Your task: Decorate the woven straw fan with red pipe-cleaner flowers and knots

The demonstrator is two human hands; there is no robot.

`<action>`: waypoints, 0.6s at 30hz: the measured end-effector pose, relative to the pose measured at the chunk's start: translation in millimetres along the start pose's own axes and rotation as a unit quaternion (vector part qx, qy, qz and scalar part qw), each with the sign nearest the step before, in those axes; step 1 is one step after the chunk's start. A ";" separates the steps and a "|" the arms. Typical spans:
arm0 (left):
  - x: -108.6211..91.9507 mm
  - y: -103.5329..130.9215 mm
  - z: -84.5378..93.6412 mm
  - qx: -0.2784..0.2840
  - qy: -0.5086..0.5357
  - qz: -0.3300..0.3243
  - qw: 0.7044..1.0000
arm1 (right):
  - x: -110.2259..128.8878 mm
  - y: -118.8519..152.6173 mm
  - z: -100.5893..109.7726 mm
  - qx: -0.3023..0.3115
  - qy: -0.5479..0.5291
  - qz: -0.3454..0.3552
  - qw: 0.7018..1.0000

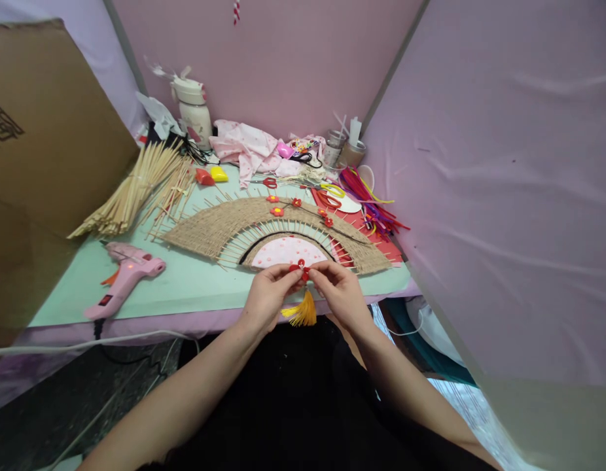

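Between the fingertips of my left hand [269, 291] and my right hand [339, 288] is a small red flower-shaped knot [302, 265]. Both hands pinch it, one from each side, at the table's front edge. A yellow tassel [303, 310] hangs below the knot. Just behind my hands lies a fan [199, 229] of twine woven over thin sticks, with a pink dotted cloth [288, 250] at its inner arc. Red and orange flowers [277, 211] and a dark branch decorate its upper right. My fingers partly hide the knot.
At the left lie a pink glue gun [124, 278] and a bundle of wooden sticks [131, 190], beside a tall cardboard box [48, 170]. A white bottle [194, 114], scissors [335, 190], cups [352, 154] and colourful pipe cleaners [372, 206] line the back.
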State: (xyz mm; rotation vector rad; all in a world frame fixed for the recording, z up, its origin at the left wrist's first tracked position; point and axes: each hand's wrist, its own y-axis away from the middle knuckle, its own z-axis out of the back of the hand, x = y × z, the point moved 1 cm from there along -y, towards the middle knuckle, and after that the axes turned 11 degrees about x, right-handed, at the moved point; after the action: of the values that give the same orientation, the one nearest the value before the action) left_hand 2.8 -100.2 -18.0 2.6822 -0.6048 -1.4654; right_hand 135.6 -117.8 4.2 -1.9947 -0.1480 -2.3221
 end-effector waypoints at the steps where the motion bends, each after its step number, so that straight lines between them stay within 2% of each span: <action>1: 0.1 0.2 0.9 -0.003 -0.025 -0.021 0.999 | 0.0 -0.3 0.3 0.013 -0.052 -0.037 0.998; 4: 0.0 3.2 3.7 0.003 -0.127 -0.074 0.989 | 0.0 -1.4 1.3 0.057 -0.206 -0.142 0.967; 7: -1.2 8.1 5.3 0.006 -0.214 -0.109 0.971 | 0.2 -2.6 3.4 0.105 -0.278 -0.195 0.935; 11: -2.7 12.8 4.7 0.004 -0.271 -0.159 0.949 | 0.6 -2.3 7.5 0.147 -0.309 -0.231 0.911; 15: -1.0 13.3 4.9 0.002 -0.284 -0.172 0.943 | 2.1 -0.9 12.1 0.146 -0.297 -0.225 0.916; 18: 0.4 13.6 5.1 0.013 -0.308 -0.174 0.935 | 1.3 -0.5 14.7 0.178 -0.292 -0.230 0.911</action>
State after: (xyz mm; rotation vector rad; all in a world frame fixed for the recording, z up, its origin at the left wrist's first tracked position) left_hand -5.6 -112.1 -18.3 2.3999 -0.1437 -2.4380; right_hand 149.8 -115.5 7.6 -2.5610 -1.0915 -1.6103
